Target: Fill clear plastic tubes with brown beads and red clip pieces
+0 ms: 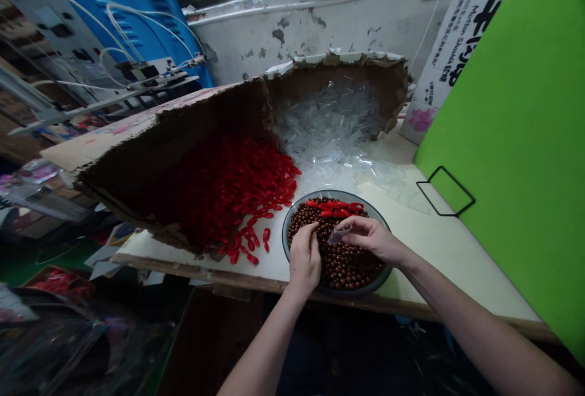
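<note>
A grey bowl (286,243) full of round brown beads (350,268) stands near the table's front edge. Several red plastic pieces (336,208) lie on the beads at the far side. My left hand (305,257) is over the bowl's left part, its fingers pressed together; what they hold, if anything, is hidden. Above the middle of the beads, my right hand (375,239) pinches a small clear plastic tube (339,234) between thumb and fingers. The tube is tilted, and its contents are hard to make out.
Left of the bowl, a cut-open cardboard box (123,134) spills red pieces (237,183) onto the white table (457,262). Clear plastic pieces (333,128) pile up behind. A green board (512,140) with a black wire loop (445,192) stands at the right.
</note>
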A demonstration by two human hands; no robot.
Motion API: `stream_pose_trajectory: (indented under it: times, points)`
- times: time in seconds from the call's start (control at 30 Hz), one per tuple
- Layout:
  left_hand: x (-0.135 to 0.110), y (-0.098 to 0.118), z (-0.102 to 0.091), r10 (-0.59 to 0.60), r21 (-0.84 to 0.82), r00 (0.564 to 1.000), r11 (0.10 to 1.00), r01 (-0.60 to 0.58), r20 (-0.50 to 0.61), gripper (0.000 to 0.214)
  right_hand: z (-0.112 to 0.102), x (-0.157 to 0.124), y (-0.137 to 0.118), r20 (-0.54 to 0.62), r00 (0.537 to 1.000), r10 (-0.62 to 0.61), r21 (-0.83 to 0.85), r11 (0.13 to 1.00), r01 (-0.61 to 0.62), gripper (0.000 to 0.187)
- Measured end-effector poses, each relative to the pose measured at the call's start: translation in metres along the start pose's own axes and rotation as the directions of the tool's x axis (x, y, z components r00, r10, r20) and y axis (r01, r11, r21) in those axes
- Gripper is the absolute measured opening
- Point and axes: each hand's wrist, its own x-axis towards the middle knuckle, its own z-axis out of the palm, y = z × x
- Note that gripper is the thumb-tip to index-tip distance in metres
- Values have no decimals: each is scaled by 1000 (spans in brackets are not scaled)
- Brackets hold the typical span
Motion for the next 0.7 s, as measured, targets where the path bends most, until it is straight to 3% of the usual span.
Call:
stream_pose_trajectory:
  times: [0.13, 0.2, 0.33, 0.43, 0.7]
  points:
    - [2, 8, -5, -14, -97, 1000, 995, 15, 12, 25, -3, -1, -4, -48, 999, -6, -47, 999, 4, 29]
    - [5, 15, -6, -44, -211, 997, 976, 58, 70, 26, -3, 0, -7, -57, 998, -11, -72, 997, 6, 31]
    - [14, 28, -3, -57, -480, 966, 860, 176, 252, 34, -1, 5, -17, -94, 994, -64, -98, 994, 55, 33]
    - [22, 31, 3, -49, -613, 961, 761, 214, 273, 33, 1, 8, -26, -109, 992, -69, -109, 992, 57, 31]
    - [29, 36, 2, -112, -722, 942, 615, 317, 318, 34, 1, -2, -44, -64, 996, -68, -109, 992, 61, 41]
